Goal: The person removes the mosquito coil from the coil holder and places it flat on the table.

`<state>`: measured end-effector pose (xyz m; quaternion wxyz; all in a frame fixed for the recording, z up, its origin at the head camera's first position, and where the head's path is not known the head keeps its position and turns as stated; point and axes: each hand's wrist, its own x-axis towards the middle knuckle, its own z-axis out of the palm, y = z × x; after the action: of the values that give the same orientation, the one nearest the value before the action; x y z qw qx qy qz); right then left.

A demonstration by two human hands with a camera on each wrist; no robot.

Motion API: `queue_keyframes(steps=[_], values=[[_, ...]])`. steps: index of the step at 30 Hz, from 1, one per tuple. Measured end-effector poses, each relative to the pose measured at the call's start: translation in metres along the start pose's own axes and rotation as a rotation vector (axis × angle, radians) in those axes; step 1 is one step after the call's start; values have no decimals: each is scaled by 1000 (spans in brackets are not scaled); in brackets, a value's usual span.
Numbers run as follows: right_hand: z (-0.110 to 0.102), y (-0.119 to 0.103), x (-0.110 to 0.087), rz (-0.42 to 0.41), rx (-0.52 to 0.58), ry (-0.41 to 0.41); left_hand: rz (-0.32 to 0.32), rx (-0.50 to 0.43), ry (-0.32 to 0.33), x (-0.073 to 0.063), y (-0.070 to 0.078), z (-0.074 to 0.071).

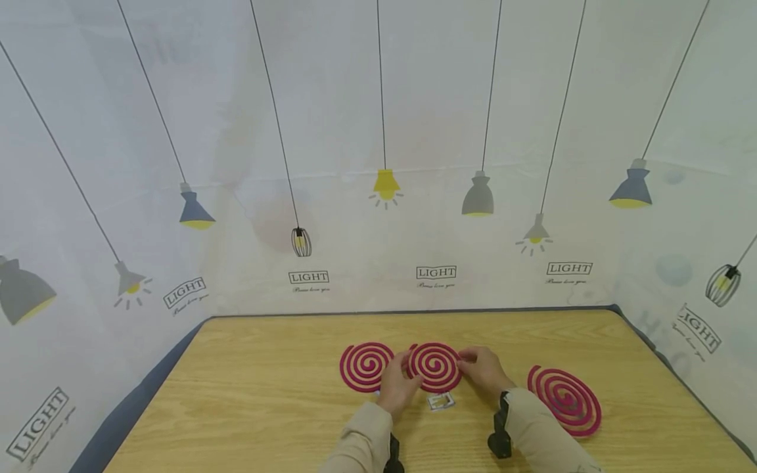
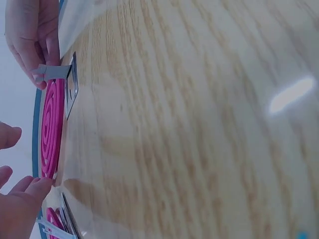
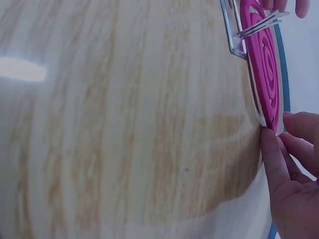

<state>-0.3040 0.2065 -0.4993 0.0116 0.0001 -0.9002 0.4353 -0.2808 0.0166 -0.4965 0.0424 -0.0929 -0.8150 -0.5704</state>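
- On or just above the desk (image 1: 236, 394), between both grips: middle coil (image 1: 435, 363), magenta, spiral face up; cannot tell whether fully resting on the wood.
- At its left edge: left grip (image 1: 398, 384), fairly wide, a fingertip touching the rim, thumb held apart from the other fingers.
- At its right edge: right grip (image 1: 486, 371), narrow, pinching the rim between thumb and fingers.
- Just beside the near edge of the middle coil: front stand (image 1: 440, 401), thin metal, with a prong (image 3: 261, 25) rising from it; contact between prong and coil hard to tell.
- Just left of the left grip: left coil (image 1: 369, 363), also magenta, face up on the desk.
- Close by it, mostly hidden from the head view: side stand (image 2: 70, 219), metal too.
- Well apart to the right, beside the right sleeve (image 1: 535, 420): right coil (image 1: 564, 399), with dense, overlapping rings; single or stacked, cannot tell.
- Behind the desk: pale wall (image 1: 355, 131), printed with hanging lamps and framed "LIGHT" lettering.
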Motion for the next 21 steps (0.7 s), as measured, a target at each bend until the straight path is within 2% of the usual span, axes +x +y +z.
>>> queue_keyframes(steps=[4,12,16,21], values=[[-2,-2,-2,-14,-7,0,30,-6,-2,0,1,1],[-5,-8,-7,11,36,-15,8,-78,-2,-1,2,-1],[-5,-10,-6,25,32,-15,23,-106,18,0,0,-2],[-7,-14,-8,43,20,-23,46,-130,9,-2,1,-6]])
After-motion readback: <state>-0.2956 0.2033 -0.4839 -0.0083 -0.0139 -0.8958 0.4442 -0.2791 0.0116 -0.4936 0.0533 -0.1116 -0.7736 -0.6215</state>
